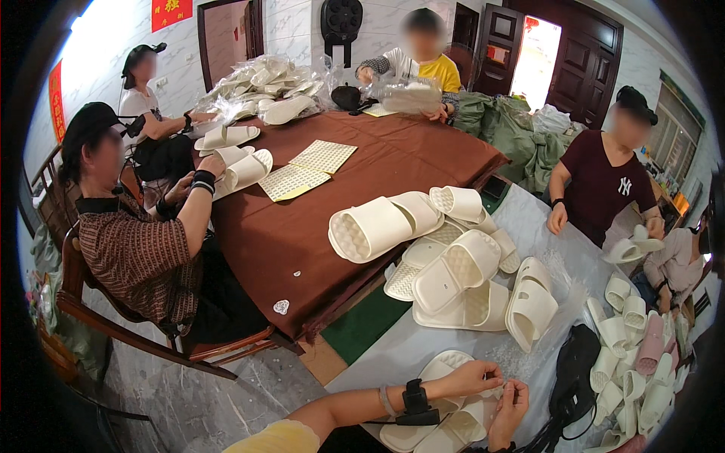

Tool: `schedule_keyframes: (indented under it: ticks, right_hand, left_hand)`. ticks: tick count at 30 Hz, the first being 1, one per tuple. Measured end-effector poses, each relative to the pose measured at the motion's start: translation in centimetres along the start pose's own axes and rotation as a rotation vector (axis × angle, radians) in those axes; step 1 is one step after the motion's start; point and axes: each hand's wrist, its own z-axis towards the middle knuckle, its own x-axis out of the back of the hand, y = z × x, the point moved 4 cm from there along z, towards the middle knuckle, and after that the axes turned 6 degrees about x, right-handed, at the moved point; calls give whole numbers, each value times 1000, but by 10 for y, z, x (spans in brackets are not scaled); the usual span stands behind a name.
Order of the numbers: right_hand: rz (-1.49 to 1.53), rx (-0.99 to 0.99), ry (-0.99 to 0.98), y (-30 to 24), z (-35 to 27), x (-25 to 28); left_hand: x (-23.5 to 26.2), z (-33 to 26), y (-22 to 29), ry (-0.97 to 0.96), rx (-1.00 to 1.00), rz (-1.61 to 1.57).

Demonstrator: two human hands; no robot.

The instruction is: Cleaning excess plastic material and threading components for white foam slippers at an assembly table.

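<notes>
My left hand (474, 377), with a black band on its wrist, reaches in from the lower edge. Its fingers are pinched together close to the fingertips of my right hand (510, 411), which are also closed. Whatever they hold is too small to make out. Under and beside my hands lie cream slippers: one slipper (447, 365) partly behind my left hand and a pair of slippers (434, 432) nearer me, partly covered by my forearm and wristband. Just beyond, a pile of cream slippers (457, 272) rests at the table's edge.
A black cable bundle (570, 377) lies to the right, beside a heap of cream and pink slippers (634, 347). Sticker sheets (294, 182) lie on the brown tablecloth (264, 241). Bagged slippers (264, 87) stand at the back. Several people sit or stand around, some handling slippers.
</notes>
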Motion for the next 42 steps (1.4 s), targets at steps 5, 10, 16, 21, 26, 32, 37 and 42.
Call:
schedule_keyframes:
  ticks: [5, 10, 16, 21, 26, 32, 37, 42]
  right_hand:
    - [-9, -16, -1, -3, -1, -2]
    - [-10, -32, -3, -3, -1, -1]
    - [-1, -5, -9, -2, -1, -2]
    - [-23, -8, -19, -3, -1, -2]
    - [6, 13, 50, -4, -2, -1]
    - [-26, -12, 5, -1, -1, 1]
    - [-5, 7, 11, -1, -1, -1]
    - [3, 3, 23, -2, -1, 0]
  left_hand:
    - [0, 0, -2, 30, -22, -46]
    - [0, -1, 0, 33, -20, -55]
    - [1, -2, 0, 28, -5, -54]
    - [-1, 0, -3, -1, 11, -34]
    - [1, -2, 3, -8, 6, -26]
    - [0, -1, 1, -9, 4, -43]
    - [1, -2, 4, -16, 16, -22]
    - [1, -2, 4, -19, 17, -25]
